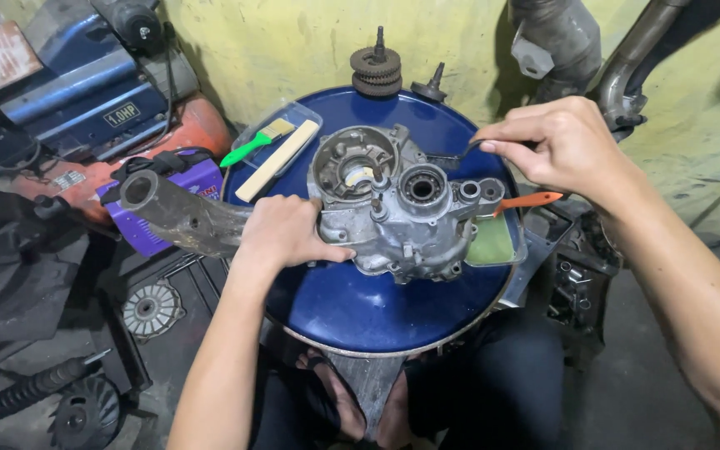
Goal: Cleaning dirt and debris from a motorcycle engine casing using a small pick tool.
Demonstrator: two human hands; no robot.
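My left hand [281, 233] presses flat on the engine casing [393, 208] atop the blue drum lid [360, 308]; my right hand [560, 146] pinches a thin dark tool [452, 156] above the casing. A slip could gouge the bearing [421, 187]

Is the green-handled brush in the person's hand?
No, the green-handled brush lies in a clear tray, while the right hand holds a dark tool.

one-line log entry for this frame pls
left hand: steadies engine case | right hand: grip on dark tool at case | base: blue drum top
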